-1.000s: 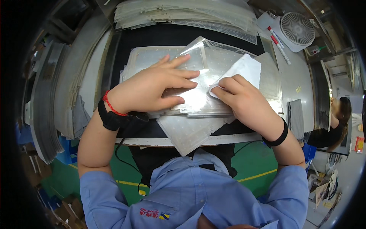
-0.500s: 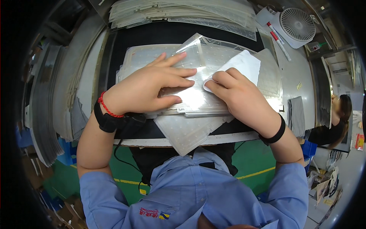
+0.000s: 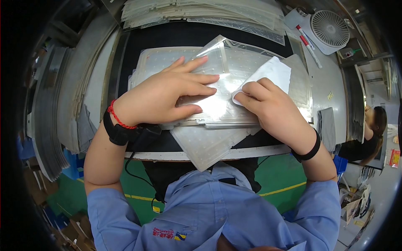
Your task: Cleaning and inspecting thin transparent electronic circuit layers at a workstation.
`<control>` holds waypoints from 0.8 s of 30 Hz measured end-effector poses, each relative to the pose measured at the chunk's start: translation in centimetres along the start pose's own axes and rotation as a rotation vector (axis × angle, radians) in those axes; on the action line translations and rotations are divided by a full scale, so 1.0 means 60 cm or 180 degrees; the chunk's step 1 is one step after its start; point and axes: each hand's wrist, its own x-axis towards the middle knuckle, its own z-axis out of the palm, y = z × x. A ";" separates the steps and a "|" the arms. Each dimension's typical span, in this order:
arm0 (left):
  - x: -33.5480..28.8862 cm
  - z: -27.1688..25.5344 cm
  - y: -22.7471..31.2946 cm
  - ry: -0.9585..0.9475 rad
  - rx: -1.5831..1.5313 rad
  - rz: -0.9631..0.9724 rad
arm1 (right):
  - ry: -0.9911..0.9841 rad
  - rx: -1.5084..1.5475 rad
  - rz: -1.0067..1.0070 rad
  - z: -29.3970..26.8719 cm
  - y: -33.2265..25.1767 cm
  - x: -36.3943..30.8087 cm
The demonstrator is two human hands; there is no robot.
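Several clear plastic sheets (image 3: 159, 62) lie stacked on a black work surface in front of me. My left hand (image 3: 167, 94) rests on them with its fingers spread, holding nothing. In my right hand (image 3: 268, 102) a white cloth or paper wipe (image 3: 272, 77) is pinched and pressed against the glossy top sheet, right of the middle. The wipe's far part fans out beyond my fingers. One sheet (image 3: 205, 148) sticks out at an angle over the table's near edge.
More clear sheets (image 3: 201, 12) are piled at the far side. Tall stacks of sheets (image 3: 54, 113) stand at the left. A white fan (image 3: 330, 31), red-capped markers (image 3: 309, 46) and a folded grey cloth (image 3: 325, 127) lie at the right. A person (image 3: 370, 129) sits far right.
My right hand has slid slightly to the right with the wipe. My left hand stays spread at the same place on the sheets.
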 end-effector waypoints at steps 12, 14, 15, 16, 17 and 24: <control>0.001 0.000 0.001 -0.0006 0.0009 0.0011 | -0.0029 0.0012 0.0026 -0.005 -0.003 -0.002; 0.000 0.000 -0.002 -0.0007 0.0001 0.0028 | 0.0020 0.0006 0.0013 -0.002 -0.004 0.003; 0.001 -0.001 -0.001 -0.0002 0.0010 0.0039 | 0.0044 0.0003 0.0005 -0.002 -0.005 0.004; 0.000 0.000 -0.002 0.0008 0.0009 0.0032 | -0.0002 0.0005 0.0040 -0.003 -0.005 0.001; -0.002 0.002 -0.003 0.0018 0.0008 0.0024 | -0.0048 0.0007 0.0075 -0.006 -0.005 -0.005; 0.001 -0.001 -0.001 -0.0019 -0.0019 0.0021 | 0.0079 -0.0001 0.0052 0.002 -0.010 0.005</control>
